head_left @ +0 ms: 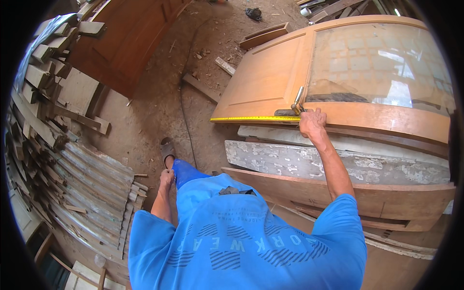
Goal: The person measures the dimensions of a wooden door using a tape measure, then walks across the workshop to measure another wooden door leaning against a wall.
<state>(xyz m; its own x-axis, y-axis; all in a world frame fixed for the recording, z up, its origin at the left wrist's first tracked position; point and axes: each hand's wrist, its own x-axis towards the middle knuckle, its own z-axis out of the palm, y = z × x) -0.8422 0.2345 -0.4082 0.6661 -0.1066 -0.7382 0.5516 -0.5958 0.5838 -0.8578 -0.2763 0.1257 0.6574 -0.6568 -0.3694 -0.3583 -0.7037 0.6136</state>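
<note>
A wooden door (270,63) with a lower panel and a large glass pane (382,63) lies on its side at the right. Along its near edge runs a yellow measuring tape (256,118), from the bottom corner to my right hand (313,123). That hand is closed on the tape beside the metal door handle (297,100); the tape's case is hidden by it. A dark lock plate (287,112) shows next to the handle. My left hand (166,178) hangs by my left knee, fingers curled; whatever they may hold cannot be made out.
Worn boards (333,162) and a brown wooden panel (377,200) lie between me and the door. Stacked timber (41,72) and corrugated sheets (92,183) fill the left side. A dark cable (182,106) crosses the dirt floor near my sandalled foot (167,150). Another reddish door (125,43) stands farther off.
</note>
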